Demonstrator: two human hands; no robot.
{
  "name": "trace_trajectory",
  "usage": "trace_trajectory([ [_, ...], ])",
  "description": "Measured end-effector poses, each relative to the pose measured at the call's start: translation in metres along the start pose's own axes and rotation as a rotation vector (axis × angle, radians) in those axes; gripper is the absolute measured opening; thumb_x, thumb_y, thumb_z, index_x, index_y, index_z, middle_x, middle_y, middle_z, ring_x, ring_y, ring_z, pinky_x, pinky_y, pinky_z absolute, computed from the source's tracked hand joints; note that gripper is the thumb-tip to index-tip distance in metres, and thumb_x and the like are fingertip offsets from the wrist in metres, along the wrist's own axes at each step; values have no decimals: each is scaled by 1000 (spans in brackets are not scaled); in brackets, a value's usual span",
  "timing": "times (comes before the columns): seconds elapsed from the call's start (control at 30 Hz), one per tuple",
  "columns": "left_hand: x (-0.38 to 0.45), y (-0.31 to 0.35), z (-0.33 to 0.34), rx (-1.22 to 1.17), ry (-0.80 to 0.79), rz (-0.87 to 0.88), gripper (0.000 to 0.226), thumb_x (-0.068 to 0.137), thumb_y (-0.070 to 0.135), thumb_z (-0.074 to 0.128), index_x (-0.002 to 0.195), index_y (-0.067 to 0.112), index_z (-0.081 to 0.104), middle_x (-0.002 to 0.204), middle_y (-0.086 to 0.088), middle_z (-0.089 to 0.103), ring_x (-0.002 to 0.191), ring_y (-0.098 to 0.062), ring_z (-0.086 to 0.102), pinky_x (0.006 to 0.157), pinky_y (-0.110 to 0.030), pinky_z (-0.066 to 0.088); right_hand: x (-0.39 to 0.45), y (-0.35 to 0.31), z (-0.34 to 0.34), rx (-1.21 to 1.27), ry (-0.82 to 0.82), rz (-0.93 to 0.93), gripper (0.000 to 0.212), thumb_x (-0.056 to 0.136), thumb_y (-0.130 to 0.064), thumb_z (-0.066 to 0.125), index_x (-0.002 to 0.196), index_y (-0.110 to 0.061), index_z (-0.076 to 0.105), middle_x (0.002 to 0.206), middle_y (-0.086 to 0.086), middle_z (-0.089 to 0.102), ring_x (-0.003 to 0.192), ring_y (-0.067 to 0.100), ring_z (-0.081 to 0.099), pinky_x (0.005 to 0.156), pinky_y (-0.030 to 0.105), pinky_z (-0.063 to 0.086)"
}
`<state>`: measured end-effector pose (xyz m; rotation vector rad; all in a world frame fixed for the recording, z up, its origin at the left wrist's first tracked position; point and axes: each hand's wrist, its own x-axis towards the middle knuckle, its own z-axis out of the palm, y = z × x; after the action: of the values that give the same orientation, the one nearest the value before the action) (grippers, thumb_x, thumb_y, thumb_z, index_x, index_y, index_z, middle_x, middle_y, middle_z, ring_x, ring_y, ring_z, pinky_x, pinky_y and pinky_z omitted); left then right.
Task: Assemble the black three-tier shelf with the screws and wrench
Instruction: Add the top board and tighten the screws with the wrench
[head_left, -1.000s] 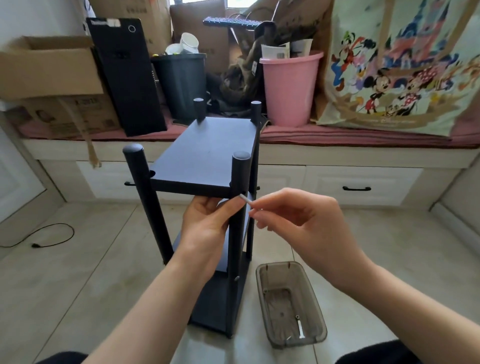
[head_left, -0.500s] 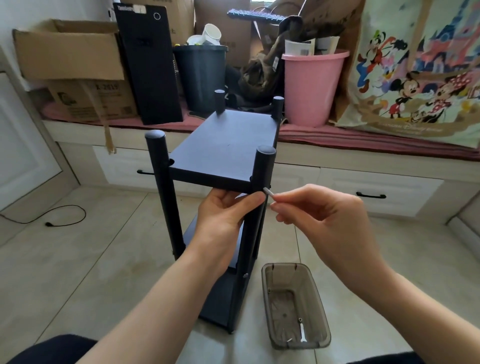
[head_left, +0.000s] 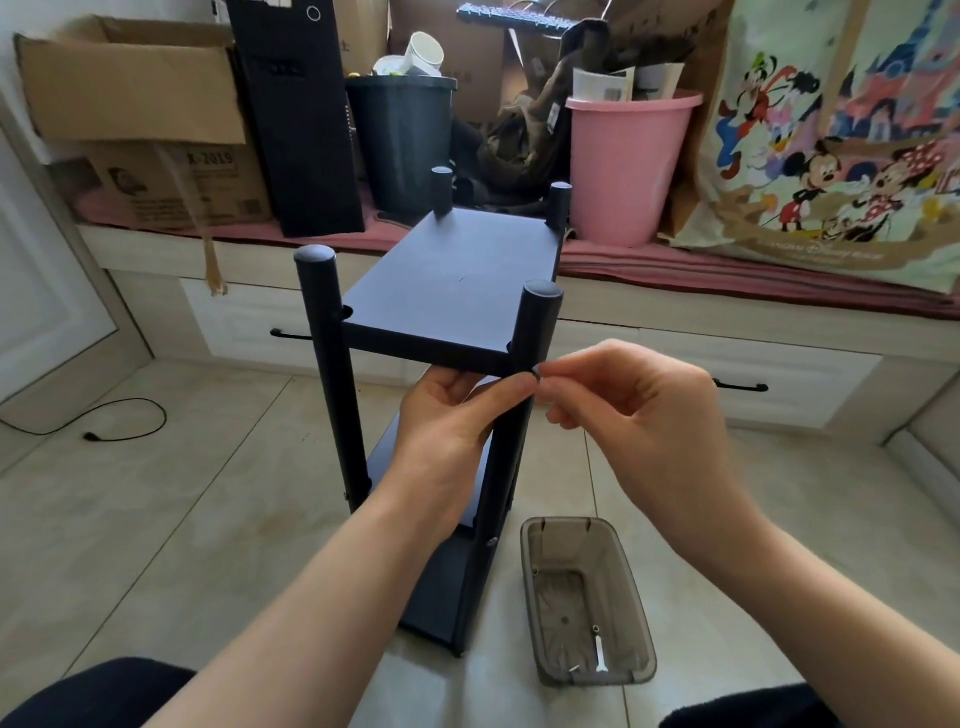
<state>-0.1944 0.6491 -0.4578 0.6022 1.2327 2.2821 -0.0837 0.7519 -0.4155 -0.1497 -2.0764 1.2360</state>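
The black three-tier shelf (head_left: 452, 291) is standing upright on the tiled floor (head_left: 156, 519); the left hand (head_left: 447, 415) is curling around its near right post (head_left: 524, 395) just under the top tier; the right hand (head_left: 639, 410) is pinching a small screw (head_left: 536, 372) against that post, its shank hidden; a translucent tray (head_left: 634, 613) is lying beside the shelf's base, holding a tiny wrench (head_left: 600, 652), hard to make out.

A single wide-angle head view looks forward and down from above the person's forearms, close over the black shelf (head_left: 457, 270) standing on the tiled floor (head_left: 156, 519). It faces a low window bench (head_left: 727, 280) loaded with boxes and bins, straight lines bowing toward the frame's edges.
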Motion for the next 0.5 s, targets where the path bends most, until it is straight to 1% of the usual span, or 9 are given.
trace_trajectory([
  [0.1,0,-1,-1,12,9,-12,43,71,29,77,109,9,71,106,-11,76,102,-24,73,87,-28,56,1,1,1,46,10,40,11,85,-7,75,90,-15,70,73,0,73,69,17,71,68,23,55],
  [0.2,0,-1,-1,12,9,-22,45,72,33,77,108,7,72,103,-13,76,99,-24,73,84,-27,57,1,1,3,-12,6,44,14,82,-11,78,84,-17,66,72,-1,73,69,16,72,69,27,57],
  [0.27,0,-1,0,23,11,-29,49,71,35,78,108,4,72,102,-13,76,99,-24,74,84,-26,57,2,0,3,-21,15,37,15,81,-12,79,82,-18,66,73,-2,72,69,15,72,68,26,57],
  [0.37,0,-1,0,35,14,-34,50,68,37,79,106,6,73,101,-12,76,98,-23,74,85,-28,57,2,0,2,-23,33,21,13,83,-12,78,82,-18,66,73,-2,73,66,12,71,65,19,55],
  [0.5,1,-1,1,34,15,-38,55,67,38,79,109,4,72,104,-14,76,100,-25,73,90,-32,57,3,0,5,-128,21,0,13,85,-13,76,82,-18,64,72,-7,71,68,10,70,64,20,55],
])
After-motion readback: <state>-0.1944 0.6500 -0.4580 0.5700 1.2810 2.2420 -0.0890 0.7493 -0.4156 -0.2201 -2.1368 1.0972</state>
